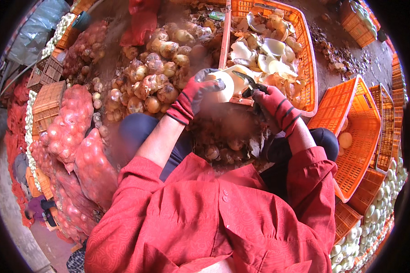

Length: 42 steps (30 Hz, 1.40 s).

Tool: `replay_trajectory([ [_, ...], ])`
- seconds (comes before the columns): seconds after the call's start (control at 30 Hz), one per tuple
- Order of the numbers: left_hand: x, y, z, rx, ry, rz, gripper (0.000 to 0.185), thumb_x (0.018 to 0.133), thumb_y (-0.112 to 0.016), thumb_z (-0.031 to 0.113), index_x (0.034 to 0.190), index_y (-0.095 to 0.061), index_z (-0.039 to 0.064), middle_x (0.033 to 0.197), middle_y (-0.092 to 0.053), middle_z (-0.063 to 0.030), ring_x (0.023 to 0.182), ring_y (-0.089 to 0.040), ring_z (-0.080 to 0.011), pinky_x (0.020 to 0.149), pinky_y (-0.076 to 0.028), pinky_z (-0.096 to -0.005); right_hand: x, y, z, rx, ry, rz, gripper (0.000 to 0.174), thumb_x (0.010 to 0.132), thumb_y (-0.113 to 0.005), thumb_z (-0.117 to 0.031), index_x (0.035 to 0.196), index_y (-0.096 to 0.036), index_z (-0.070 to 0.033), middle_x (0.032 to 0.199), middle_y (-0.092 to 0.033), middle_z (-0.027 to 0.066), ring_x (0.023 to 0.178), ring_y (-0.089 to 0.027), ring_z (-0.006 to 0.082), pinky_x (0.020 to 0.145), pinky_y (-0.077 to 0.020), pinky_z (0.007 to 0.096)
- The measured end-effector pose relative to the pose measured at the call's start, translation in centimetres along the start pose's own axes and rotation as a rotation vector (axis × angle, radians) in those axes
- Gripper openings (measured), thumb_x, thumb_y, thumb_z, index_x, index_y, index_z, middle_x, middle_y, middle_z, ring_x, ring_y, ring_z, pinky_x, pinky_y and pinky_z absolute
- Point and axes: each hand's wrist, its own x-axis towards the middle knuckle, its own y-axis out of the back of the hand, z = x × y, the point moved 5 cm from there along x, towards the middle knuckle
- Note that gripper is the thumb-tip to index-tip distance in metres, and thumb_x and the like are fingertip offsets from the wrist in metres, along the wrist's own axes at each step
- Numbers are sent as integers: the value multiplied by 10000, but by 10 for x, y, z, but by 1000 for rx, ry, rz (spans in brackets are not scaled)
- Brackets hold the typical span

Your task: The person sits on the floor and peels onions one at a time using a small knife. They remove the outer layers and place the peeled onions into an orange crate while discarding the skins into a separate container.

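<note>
My left hand (pixel 201 89), in a red and dark grey work glove, grips a peeled white onion (pixel 223 85) above the near edge of an orange plastic crate. In my right hand (pixel 271 102), gloved the same way, is a small cutting tool (pixel 245 79) with a dark blade. Its tip points up and left, close to the onion; its exact type is hard to tell. Behind both hands, the orange crate (pixel 311 71) holds onion skins and thick white peel pieces (pixel 272 47). To the left of my left hand lies a heap of unpeeled onions (pixel 167 68).
A wooden bar (pixel 224 37) runs along the crate's left side. At right, a tilted orange crate (pixel 362 163) contains a few onions (pixel 345 140). Filled red mesh sacks (pixel 70 123) lie at left. Peeled onions (pixel 372 215) fill crates at lower right. Another person (pixel 37 208) is far left.
</note>
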Motion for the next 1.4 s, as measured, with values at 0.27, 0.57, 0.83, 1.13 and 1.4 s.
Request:
replay_trajectory([
  [0.27, 17, 20, -32, -428, 79, -129, 273, 900, -488, 202, 1105, -536, 28, 1003, -584, -56, 958, -568, -173, 863, -480, -355, 2, 1, 26, 497, -188, 226, 292, 903, -458, -265, 995, -656, -72, 664, -614, 87, 561, -565, 161, 477, -432, 286],
  [0.57, 22, -33, -10, -19, 191, -229, 554, 781, -657, 106, 1291, -458, 19, 1180, -569, -85, 1086, -538, -175, 949, -427, -314, 17, -33, 28, 921, -55, 101, 295, 936, -469, -385, 1037, -569, -128, 707, -564, 6, 562, -528, 150, 464, -439, 286],
  [0.83, 18, -16, -26, 40, 87, 219, 556, 734, -744, 60, 1233, -501, 21, 1125, -594, -57, 1019, -562, -143, 879, -466, -290, 36, -18, 36, 600, -78, 264, 292, 850, -622, -274, 1009, -591, -31, 783, -642, 93, 411, -529, 191, 399, -446, 325],
  [1.13, 18, -14, -26, 86, 97, 50, 732, 599, -833, 137, 1229, -481, 10, 1058, -599, -88, 945, -583, -176, 835, -493, -316, 32, -13, 41, 554, 10, 130, 244, 890, -551, -275, 972, -614, -54, 757, -618, 18, 592, -543, 97, 541, -442, 247],
  [1.4, 16, 6, -34, 302, -142, 342, 592, 525, -869, 170, 1031, -583, 60, 995, -606, -49, 869, -573, -130, 775, -488, -293, 33, -23, 21, 350, 110, 182, 234, 797, -646, -128, 1004, -623, -21, 828, -632, -11, 710, -558, 84, 643, -455, 228],
])
